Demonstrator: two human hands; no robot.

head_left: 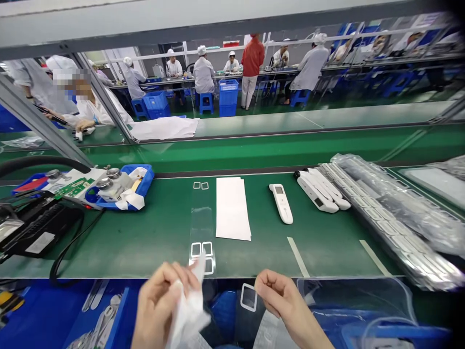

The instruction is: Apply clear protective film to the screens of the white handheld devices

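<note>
My left hand [163, 300] is closed on a crumpled white cloth or tissue [191, 312] at the bottom centre. Between the thumb and fingers of my right hand [278, 295] is the edge of a small clear square with a white frame [249, 297], held upright just below the table's front edge. A clear strip with several similar white frames [201, 220] lies on the green table behind my left hand. Beside it are white paper sheets [232, 208], and farther right a white handheld device [281, 203] with a small grey screen.
More white devices [321, 190] and long plastic trays [385, 218] lie at the right. Blue trays with metal-capped bottles [112, 183] and a black device with cables [39, 228] are at the left. Blue bins [47, 320] sit below the edge. Co-workers sit beyond.
</note>
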